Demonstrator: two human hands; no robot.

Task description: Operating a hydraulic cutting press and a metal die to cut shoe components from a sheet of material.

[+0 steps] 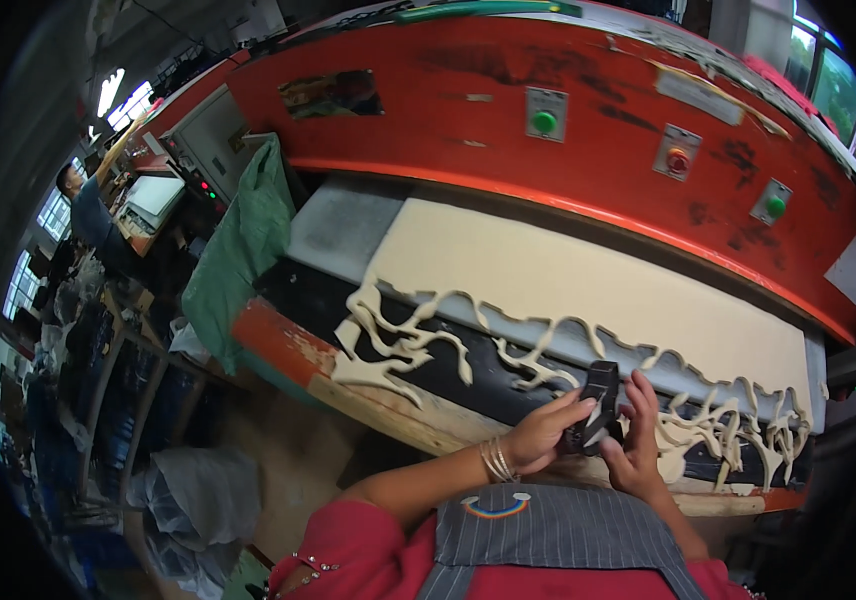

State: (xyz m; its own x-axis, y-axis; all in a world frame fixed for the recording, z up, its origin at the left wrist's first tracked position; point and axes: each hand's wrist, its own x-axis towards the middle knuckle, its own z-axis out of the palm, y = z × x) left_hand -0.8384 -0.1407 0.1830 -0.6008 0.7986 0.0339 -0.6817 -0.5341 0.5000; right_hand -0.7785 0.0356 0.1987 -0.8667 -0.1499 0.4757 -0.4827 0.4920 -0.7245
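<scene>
Black piece (603,385) is held up over the near side of the tabletop (313,285), with cream scraps (378,375) lying to its left and right. By the left grip (545,430) it is clasped from the side, thumb and fingers closed on it. The right grip (638,450) is cupped open beside it, fingers raised and spread; whether the piece is touched by that thumb cannot be told. Beyond, a cream sheet (568,280) is laid partly over a grey slab (343,225), its near edge cut in waves. 3 buttons (545,122), 2 green and 1 red, are set in a red panel (408,110).

For good handling, the piece is probably best supported from both sides while it is turned, with fingertips placed on its flat faces, since sharp edges cannot be ruled out. It should be held clear of the thin scraps, which could be snagged or torn.
</scene>
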